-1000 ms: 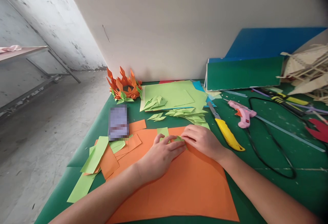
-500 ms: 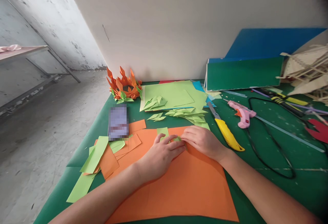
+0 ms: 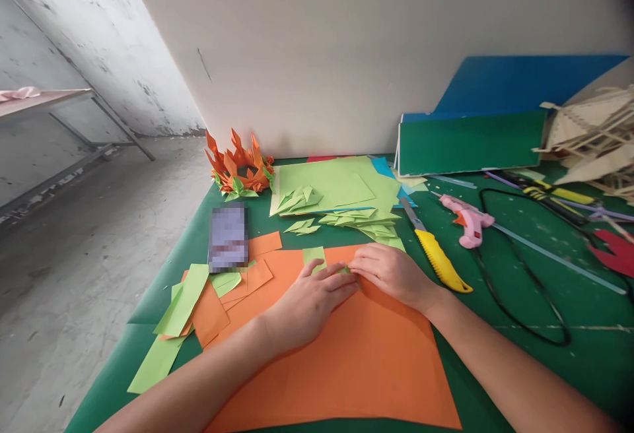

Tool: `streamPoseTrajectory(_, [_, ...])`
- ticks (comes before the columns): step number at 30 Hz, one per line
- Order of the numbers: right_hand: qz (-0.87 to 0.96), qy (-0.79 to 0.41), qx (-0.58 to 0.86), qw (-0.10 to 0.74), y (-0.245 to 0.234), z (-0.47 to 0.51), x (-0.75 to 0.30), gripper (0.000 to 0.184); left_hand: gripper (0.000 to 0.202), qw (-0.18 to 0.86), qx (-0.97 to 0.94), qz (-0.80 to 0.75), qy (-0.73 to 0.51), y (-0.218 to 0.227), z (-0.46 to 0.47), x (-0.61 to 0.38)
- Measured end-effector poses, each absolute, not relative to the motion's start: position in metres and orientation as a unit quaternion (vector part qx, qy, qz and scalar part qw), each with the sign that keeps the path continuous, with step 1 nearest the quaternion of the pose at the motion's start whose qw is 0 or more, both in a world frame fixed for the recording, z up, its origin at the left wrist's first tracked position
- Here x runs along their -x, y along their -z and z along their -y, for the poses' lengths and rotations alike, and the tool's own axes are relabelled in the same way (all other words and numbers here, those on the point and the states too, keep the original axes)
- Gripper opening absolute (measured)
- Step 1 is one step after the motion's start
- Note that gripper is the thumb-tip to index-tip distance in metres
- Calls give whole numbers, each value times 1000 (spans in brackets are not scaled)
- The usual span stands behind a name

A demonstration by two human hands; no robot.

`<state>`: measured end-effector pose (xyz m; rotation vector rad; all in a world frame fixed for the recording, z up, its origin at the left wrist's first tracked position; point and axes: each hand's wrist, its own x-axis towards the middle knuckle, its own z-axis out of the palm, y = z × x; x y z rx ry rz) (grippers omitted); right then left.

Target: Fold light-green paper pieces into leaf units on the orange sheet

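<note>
A small folded piece of green paper (image 3: 346, 269) is pinched between my two hands, mostly hidden under the fingers. My left hand (image 3: 314, 301) presses on it from the left with bent fingers. From the right, my right hand (image 3: 391, 271) grips its edge, fingertips drawn together. Both rest on a large orange sheet (image 3: 356, 367). Just behind my left fingers lies a flat green paper strip (image 3: 313, 258). Folded green leaf shapes (image 3: 364, 223) are piled beyond the hands, and a smaller group (image 3: 300, 199) sits on a green sheet (image 3: 341, 175).
Left of the hands are green and orange paper strips (image 3: 211, 314) and a blurred phone-like block (image 3: 228, 238). An orange paper ring ornament (image 3: 240, 166) stands at the back left. To the right lie a yellow-handled saw-like knife (image 3: 440, 258) and a pink glue gun (image 3: 468, 222) with its cord.
The fingers of my left hand have shifted slightly over the green paper, covering more of it. My right hand stays in place.
</note>
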<state>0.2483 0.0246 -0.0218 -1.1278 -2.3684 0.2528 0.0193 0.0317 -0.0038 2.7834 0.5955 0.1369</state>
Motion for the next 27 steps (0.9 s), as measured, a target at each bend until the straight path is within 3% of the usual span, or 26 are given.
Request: streamPoseTrajectory(27, [877,-117,422,199,7,-22,-249,23,45,91,-969,-223,-52,-3,-36,-22])
